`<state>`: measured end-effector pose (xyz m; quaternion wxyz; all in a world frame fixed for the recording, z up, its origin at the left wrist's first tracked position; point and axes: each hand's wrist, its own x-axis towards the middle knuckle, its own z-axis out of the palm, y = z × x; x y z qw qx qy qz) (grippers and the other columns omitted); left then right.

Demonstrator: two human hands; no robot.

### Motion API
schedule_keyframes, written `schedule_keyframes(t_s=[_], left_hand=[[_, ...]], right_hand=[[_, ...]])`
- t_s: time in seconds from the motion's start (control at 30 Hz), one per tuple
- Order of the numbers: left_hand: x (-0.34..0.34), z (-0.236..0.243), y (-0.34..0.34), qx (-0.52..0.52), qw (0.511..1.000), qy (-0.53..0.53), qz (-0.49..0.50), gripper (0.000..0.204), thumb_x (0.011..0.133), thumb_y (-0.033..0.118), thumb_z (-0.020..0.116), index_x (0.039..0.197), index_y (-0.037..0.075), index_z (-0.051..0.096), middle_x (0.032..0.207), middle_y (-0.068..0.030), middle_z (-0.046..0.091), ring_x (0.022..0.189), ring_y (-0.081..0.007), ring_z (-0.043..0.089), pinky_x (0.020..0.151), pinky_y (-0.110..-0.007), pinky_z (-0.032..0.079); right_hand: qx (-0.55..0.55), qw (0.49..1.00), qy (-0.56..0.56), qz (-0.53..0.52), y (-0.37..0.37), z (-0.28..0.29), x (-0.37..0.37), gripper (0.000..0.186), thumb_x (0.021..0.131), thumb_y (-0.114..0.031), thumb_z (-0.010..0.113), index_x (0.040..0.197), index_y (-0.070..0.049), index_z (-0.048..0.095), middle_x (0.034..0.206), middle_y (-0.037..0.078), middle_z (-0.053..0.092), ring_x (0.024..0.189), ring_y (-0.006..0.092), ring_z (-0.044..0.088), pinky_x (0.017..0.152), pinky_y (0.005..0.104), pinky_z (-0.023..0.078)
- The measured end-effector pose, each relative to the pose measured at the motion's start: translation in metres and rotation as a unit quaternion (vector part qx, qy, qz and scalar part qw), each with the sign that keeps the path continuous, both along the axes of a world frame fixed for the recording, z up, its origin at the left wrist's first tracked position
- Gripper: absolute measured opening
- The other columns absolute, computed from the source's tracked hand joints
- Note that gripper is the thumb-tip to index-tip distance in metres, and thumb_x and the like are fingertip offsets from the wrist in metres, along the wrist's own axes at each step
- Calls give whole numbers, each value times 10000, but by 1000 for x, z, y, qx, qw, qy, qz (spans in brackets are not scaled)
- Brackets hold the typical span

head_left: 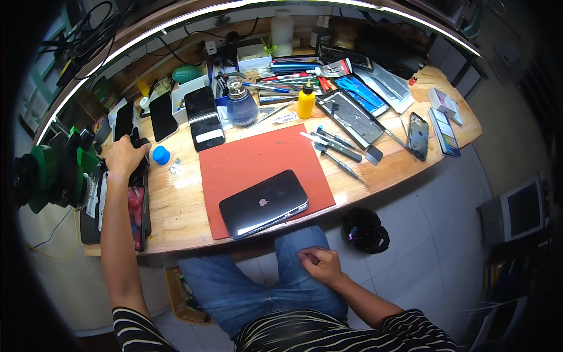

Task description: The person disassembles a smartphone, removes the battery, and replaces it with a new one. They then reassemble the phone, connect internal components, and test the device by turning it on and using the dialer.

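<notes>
Now the left hand (124, 156) is at a black object (136, 139), finger grip unclear!
Right hand (322, 266), fingers curled, rests on jeans (217, 284).

Primary illumination: white light strip (161, 27), arched above the tabletop (176, 205). The tabletop is bright; the floor (404, 234) is dimmer, and the picture's corners fall to black. Glare: white reflection along the lower edge of the black tablet (255, 208). Distortion: fisheye; straight edges bow toward the rim. Sharpness: adequate at centre. Dark detail beside the left hand (124, 157) is possibly lost in shadow.
</notes>
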<state>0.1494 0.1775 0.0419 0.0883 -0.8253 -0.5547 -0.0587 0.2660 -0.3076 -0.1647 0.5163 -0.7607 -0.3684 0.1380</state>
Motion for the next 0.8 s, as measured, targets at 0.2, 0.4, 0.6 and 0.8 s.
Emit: schedule_keyframes(t_s=[0.2,0.4,0.6,0.8], left_hand=[[2,1,1,-5,1000,-1,-5,596,781,393,821,1193,-17,693,1169,-260,726,1121,-422,692,946,-506,552],[2,8,-13,1,1000,-24,-12,633,799,398,815,1267,-4,673,1180,-252,726,1133,-417,688,961,-494,544],[-9,13,-87,-15,951,-273,-141,419,897,228,792,1260,39,701,876,-126,744,685,-205,643,654,-354,495],[-42,-15,-165,-136,885,-371,-246,365,849,41,799,1202,7,709,749,-21,639,602,-44,454,539,-228,336]], right_hand=[[5,1000,10,0,-2,-3,2,126,875,-123,783,941,-15,790,738,91,725,515,115,599,510,280,492],[45,998,27,40,-3,50,21,99,869,-103,785,924,-20,793,732,70,724,519,107,590,501,274,483],[139,965,-197,-104,-9,172,200,91,900,-90,770,889,1,775,706,35,691,592,67,555,554,236,441],[-77,963,-234,-109,89,234,411,280,860,-240,795,1038,-25,787,863,110,768,813,192,730,780,328,566]])
